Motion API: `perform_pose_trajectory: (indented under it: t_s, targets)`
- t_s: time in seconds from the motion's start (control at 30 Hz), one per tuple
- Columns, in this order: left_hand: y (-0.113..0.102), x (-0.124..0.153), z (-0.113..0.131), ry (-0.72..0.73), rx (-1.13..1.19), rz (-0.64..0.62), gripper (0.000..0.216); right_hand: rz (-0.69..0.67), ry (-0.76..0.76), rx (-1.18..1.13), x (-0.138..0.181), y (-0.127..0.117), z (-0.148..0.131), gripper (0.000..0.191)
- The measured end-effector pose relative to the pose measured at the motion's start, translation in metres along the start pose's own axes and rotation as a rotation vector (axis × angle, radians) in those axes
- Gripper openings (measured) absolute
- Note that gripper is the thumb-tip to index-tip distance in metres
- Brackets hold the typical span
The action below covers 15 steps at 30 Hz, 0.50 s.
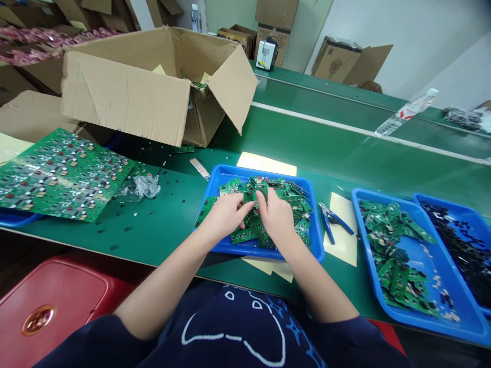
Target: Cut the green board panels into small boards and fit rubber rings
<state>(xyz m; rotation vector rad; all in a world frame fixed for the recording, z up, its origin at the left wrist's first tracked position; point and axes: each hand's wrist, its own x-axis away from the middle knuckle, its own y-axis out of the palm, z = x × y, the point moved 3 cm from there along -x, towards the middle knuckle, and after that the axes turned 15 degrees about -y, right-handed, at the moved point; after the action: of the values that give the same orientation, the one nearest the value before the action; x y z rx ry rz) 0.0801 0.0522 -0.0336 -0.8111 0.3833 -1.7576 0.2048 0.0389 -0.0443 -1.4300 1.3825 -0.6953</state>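
Both my hands are over a blue tray [319, 232] heaped with small green circuit boards [264, 236]. My left hand [227, 214] is closed, thumb and fingers pinching a small circuit board [249, 196] near the tray's middle. Close beside it, my right hand [276, 212] is closed too, its thumb and fingers on a small circuit board [261, 188]. Whether the two hands grip one board or two separate ones, I cannot tell. Just right of the tray, blue-handled cutters [334, 221] lie on yellow paper [347, 250].
Another blue tray [378, 291] with boards stands right, beside a tray of black parts [464, 245]. A large board panel [61, 174] lies left, near crumpled plastic [146, 186]. An open cardboard box [126, 97] stands behind. A bottle [406, 112] leans at the back right. A red stool [69, 296] is front left.
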Motion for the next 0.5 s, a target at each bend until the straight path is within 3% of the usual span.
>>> perform_pose_trajectory:
  t_s: [0.23,0.4,0.5]
  targets:
    - [-0.031,-0.006,-0.021,-0.034,-0.531,0.324,0.049,0.026,0.058,-0.103,-0.009,-0.023,0.019,0.045]
    - [-0.039,-0.001,-0.055,0.049,-0.674,0.153,0.054,0.029,-0.013,-0.142,0.002,-0.019,0.023,0.04]
    - [-0.044,0.003,-0.065,0.041,-0.595,0.155,0.047,0.028,-0.104,-0.216,0.007,-0.013,0.016,0.034]
